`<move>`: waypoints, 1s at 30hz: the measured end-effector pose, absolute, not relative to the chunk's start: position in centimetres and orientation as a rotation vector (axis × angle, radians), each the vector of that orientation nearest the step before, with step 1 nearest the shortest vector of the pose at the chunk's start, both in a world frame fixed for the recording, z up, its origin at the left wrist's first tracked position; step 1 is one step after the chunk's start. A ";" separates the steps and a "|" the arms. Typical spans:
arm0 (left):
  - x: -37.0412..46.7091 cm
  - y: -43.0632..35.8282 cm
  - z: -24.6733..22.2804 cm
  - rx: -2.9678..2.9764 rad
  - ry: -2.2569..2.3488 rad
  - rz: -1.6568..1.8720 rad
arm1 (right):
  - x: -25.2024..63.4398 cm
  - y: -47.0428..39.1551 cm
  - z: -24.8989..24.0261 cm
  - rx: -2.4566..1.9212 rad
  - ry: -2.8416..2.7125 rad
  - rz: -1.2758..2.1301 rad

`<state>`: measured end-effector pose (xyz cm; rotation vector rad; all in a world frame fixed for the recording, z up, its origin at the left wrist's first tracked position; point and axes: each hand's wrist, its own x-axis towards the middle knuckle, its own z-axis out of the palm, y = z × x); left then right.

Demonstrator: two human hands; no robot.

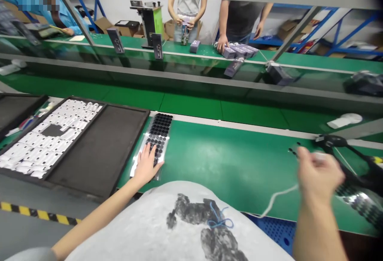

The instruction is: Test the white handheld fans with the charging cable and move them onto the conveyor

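Lying flat with fingers spread, the left hand (145, 165) hides part of the dotted sheet (160, 127) on the green table (227, 153) beside the tray (100, 145), while the blurred right hand (319, 173) curls around a whitish thing (319, 157) (mostly hidden, too smeared to name)

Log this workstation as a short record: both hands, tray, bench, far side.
Left hand: palm down, fingers spread, on clear plastic sheets of round black dots
Right hand: curled and blurred near a black frame-like object; grip unclear
Tray: black rectangular tray with a divider; small white pieces packed in its left section, a gap among them
Bench: green tabletop; white cord near the right hand
Far side: co-worker's hand at dark purple-grey boxes
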<state>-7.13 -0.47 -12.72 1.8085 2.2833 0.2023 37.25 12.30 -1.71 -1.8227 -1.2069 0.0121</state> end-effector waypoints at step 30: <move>-3.5 1.9 -10.3 1.688 2.062 0.358 | 24.1 12.8 -17.4 -1.472 -1.148 1.404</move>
